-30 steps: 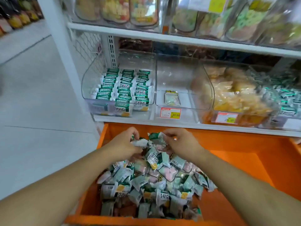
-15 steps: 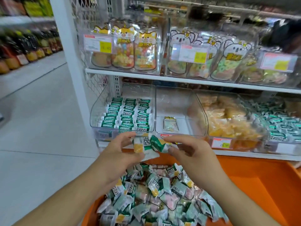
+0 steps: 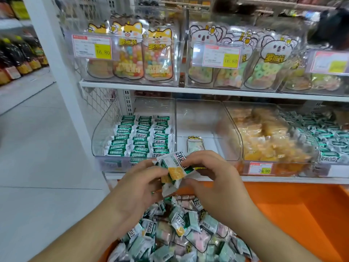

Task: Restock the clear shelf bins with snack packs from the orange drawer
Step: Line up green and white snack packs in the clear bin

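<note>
At the centre of the frame, just in front of the lower shelf's edge, both hands meet around a small bunch of snack packs [image 3: 174,170]. The left hand [image 3: 137,188] pinches them from the lower left with thumb and fingers curled in; the right hand [image 3: 211,178] grips them from the right, fingers bent over the top. Held between the two like this, the packs look to be getting squared up into a tidy stack, which I'd guess is so they can go into a bin in neat rows rather than tumble in.

The packs are small pillow-shaped sachets of glossy, crinkly film, white and green with a yellow patch, their ends crimped flat. Below the hands, at lower centre, the orange drawer [image 3: 302,214] holds a loose heap of the same sort, mixed with pinkish ones, lying every which way; its walls are smooth, bright plastic.

Just behind the hands, left of centre, a clear bin [image 3: 98,133] of rigid transparent plastic with a scooped, rounded front already carries three orderly columns of green-and-white packs, which suggests where these belong. Next to it, the middle bin [image 3: 198,118] holds only a single small pouch at the back. To the right, another bin [image 3: 272,140] is piled with soft-looking yellow-orange packs.
</note>
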`<state>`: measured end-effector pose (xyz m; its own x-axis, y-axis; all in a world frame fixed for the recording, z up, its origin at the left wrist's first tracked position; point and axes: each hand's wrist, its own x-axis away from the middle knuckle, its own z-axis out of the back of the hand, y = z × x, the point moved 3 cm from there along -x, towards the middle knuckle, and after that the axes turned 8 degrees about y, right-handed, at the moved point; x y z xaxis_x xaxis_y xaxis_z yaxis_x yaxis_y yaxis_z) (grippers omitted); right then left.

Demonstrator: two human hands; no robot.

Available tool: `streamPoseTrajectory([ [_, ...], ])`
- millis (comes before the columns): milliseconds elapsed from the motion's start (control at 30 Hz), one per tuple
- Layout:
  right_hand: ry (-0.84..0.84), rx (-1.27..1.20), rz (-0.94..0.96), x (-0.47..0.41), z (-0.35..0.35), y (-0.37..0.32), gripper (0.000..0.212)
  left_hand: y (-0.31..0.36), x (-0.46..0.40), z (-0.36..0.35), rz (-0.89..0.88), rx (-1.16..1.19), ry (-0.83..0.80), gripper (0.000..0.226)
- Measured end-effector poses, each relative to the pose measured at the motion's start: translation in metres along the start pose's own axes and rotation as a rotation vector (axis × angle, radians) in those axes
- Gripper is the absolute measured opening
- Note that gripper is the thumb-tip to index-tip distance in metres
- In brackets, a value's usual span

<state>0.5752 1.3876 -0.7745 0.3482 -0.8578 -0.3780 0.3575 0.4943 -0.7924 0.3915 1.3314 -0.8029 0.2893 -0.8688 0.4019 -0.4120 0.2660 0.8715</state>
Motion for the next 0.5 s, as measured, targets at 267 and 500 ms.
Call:
streamPoseTrajectory([
  [267,-0.030,-0.231,-0.329,0.002,-0.009,0.014,0.025,-0.003,0.001,0.001,-0.040,-0.038,0.037,0.034],
  [500,-0.118,-0.391,-0.491,-0.002,-0.017,0.012,0.026,-0.001,0.010,0.002,-0.056,-0.183,-0.025,0.054],
])
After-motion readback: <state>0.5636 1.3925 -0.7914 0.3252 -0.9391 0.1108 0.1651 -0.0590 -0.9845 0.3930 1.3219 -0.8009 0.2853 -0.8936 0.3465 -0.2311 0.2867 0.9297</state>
